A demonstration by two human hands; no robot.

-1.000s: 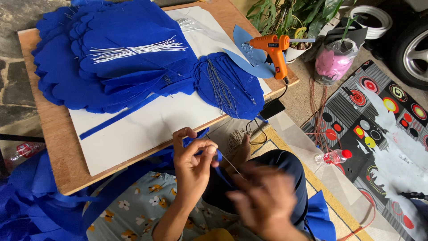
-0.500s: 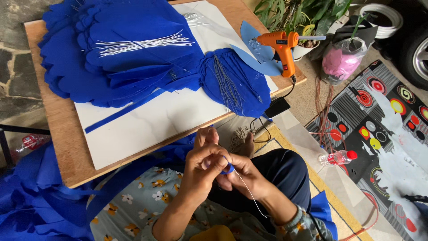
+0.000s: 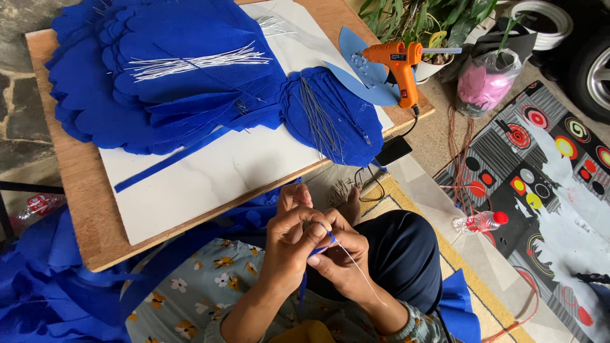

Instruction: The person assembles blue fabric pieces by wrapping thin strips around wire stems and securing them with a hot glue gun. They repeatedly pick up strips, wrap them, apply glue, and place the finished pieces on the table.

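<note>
A thin pale wire (image 3: 356,265) with a narrow blue strip (image 3: 316,249) at its upper end sits low in the middle of the scene, over the person's lap and just near of the table edge, pinched between both hands. The left hand (image 3: 289,238) has fingers closed together on the strip and wire top, and the right hand (image 3: 340,254) is clamped on the same spot, touching the left. Farther off, the wooden table (image 3: 70,190) carries a white board (image 3: 210,171), heaped blue scalloped pieces (image 3: 159,95), loose wires (image 3: 197,62) and, far right, an orange glue gun (image 3: 397,63).
</note>
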